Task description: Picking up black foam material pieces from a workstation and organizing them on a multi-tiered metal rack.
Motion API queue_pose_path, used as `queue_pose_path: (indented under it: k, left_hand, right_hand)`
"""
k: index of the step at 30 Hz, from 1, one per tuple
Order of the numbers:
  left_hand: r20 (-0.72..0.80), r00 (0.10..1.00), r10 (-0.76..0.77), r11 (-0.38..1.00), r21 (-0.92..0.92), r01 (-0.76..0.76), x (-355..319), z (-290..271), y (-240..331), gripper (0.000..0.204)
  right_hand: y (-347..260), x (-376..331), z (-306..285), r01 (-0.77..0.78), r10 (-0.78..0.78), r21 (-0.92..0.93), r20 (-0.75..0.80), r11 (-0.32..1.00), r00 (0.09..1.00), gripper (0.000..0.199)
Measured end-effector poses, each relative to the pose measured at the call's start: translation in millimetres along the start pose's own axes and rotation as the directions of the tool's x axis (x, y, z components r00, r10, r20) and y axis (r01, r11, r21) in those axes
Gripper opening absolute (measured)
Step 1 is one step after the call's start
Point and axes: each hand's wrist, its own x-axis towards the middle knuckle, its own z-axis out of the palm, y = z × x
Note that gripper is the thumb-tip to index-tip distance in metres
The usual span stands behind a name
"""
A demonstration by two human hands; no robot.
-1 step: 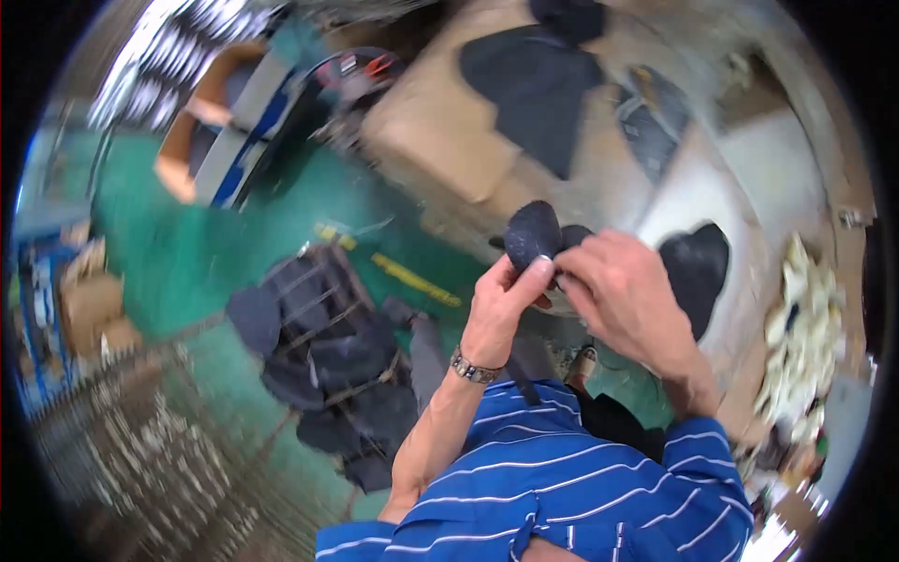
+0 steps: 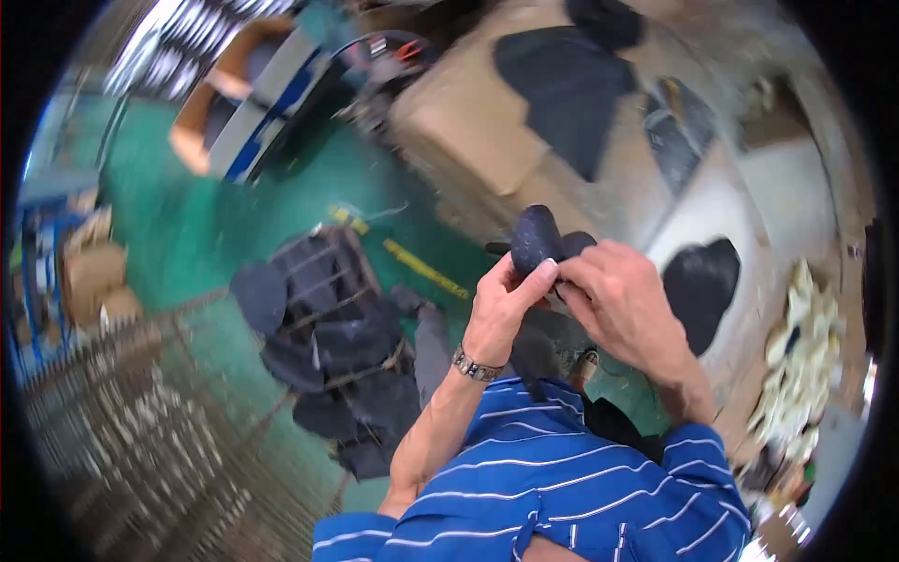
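A small black piece with a rounded, speckled end (image 2: 536, 238) is held in front of my body; its exact kind is unclear. My left hand (image 2: 501, 304) pinches it from below between thumb and fingers. The fingers of my right hand (image 2: 620, 298) are closed on its right side, by a second rounded black part (image 2: 577, 244). Where the fingertips meet, the grip is partly covered. Right of my right hand, a black rounded sheet piece (image 2: 700, 288) lies on the pale worktop (image 2: 674, 225).
Farther back on the worktop lie a large dark sheet piece (image 2: 567, 98) and a grey-black piece (image 2: 676, 140). A low rack (image 2: 370, 272) with dark pieces stands on the green floor at left. Cream-coloured scraps (image 2: 798, 361) heap at right. An orange-and-grey box (image 2: 248, 131) stands far left.
The worktop and its pieces have shifted slightly to the right in the picture. Both hands keep their grip on the black piece, hardly moving.
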Motion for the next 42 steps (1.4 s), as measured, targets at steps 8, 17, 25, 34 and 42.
queue_pose_path:
  k: [8,17,25,34,42]
  left_hand:
    - [-0.62,0.774,0.129,0.915,-0.226,-0.333,-114.4,-246.5,0.9,0.018]
    - [-0.866,0.458,0.203,0.674,-0.215,-0.706,-155.1,-370.0,28.8,0.046]
    - [-0.894,0.374,0.248,0.605,-0.159,-0.78,-146.2,-447.9,80.5,0.047]
    - [-0.923,0.375,0.085,0.384,-0.317,-0.867,-120.6,-559.0,86.2,0.045]
    - [-0.907,0.41,0.094,0.225,-0.381,-0.896,-55.5,-696.8,101.0,0.043]
  right_hand:
    - [-184.2,86.5,211.0,0.041,-0.087,0.244,0.183,0.969,0.979,0.02]
    - [-264.2,162.5,316.6,-0.633,0.169,0.748,0.61,0.201,0.774,0.037]
    - [-228.6,269.7,447.7,-0.914,0.126,0.365,0.929,-0.176,0.347,0.082]
    - [-238.2,364.8,501.1,-0.668,0.224,0.567,0.817,-0.482,0.532,0.032]
    - [-253.1,482.3,539.2,-0.555,0.183,0.699,0.681,-0.45,0.709,0.024]
